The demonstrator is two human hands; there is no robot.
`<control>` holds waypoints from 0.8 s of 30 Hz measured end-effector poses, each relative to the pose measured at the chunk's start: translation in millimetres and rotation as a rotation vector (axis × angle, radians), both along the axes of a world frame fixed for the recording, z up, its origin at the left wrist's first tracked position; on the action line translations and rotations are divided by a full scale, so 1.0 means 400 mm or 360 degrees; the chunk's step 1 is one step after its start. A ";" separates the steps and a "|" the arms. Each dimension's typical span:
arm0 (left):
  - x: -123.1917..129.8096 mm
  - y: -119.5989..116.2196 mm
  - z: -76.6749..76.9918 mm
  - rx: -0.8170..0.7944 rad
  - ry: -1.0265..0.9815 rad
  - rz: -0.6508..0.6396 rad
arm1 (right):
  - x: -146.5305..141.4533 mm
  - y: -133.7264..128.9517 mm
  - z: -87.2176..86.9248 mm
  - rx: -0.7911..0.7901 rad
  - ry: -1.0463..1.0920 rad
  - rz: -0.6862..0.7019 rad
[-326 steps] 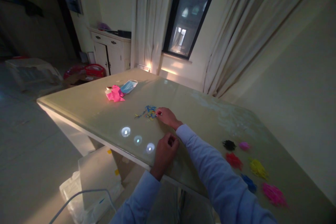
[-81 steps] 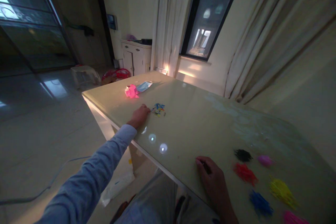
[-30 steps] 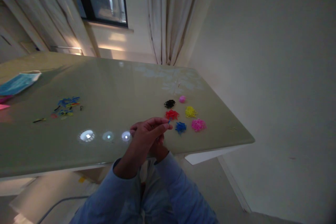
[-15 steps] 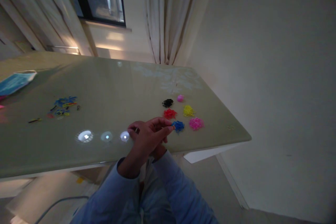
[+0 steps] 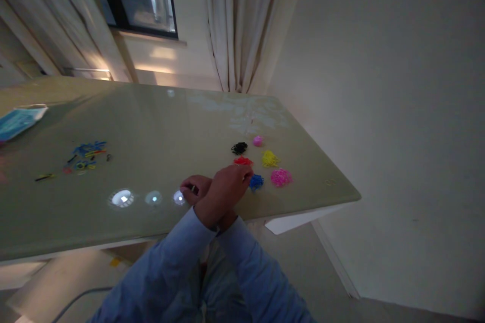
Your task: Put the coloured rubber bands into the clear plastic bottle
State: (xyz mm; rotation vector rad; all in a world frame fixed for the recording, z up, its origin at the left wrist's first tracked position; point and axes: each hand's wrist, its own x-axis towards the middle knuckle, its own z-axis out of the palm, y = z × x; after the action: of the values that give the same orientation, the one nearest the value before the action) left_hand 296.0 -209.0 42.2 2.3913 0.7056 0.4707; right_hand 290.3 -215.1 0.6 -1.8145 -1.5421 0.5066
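My forearms cross, the left over the right. My left hand (image 5: 230, 185) reaches across to the small coloured piles, its fingers pinched together between the red pile (image 5: 242, 161) and the blue pile (image 5: 256, 182); what the fingertips hold is hidden. Partly beneath it, my right hand (image 5: 197, 186) points left with curled fingers, and anything in them is too small to tell. Nearby lie a black pile (image 5: 239, 148), a yellow pile (image 5: 270, 159), a pink pile (image 5: 281, 177) and a smaller pink clump (image 5: 258, 141).
Mixed coloured pieces (image 5: 89, 150) lie scattered on the left of the glossy table (image 5: 170, 126). A blue face mask (image 5: 20, 121) rests at the far left. The table's front edge runs beneath my wrists, and a wall stands at the right.
My left hand has turned, and its fingertips have moved from the blue pile's edge slightly up toward the red pile, now partly covering it. The view has shifted slightly.
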 end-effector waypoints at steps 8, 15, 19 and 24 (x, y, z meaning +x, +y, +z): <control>0.044 0.001 0.001 0.0204 0.0457 -0.0196 | 0.000 -0.002 -0.019 0.0091 -0.0002 0.0053; 0.037 -0.002 0.001 0.0136 0.0448 -0.0203 | 0.005 0.003 -0.035 0.0131 -0.0050 0.0127; 0.031 -0.007 0.014 0.0156 0.0538 -0.0213 | 0.004 0.003 -0.037 0.0140 -0.0067 0.0125; 0.031 -0.005 0.000 0.0181 0.0521 -0.0195 | 0.005 0.002 -0.037 0.0144 -0.0084 0.0141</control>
State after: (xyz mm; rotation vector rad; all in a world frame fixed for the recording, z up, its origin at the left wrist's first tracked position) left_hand 308.2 -211.0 42.0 2.6322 0.6807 0.0683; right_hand 292.2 -214.5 -14.3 -1.7098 -1.6601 0.4262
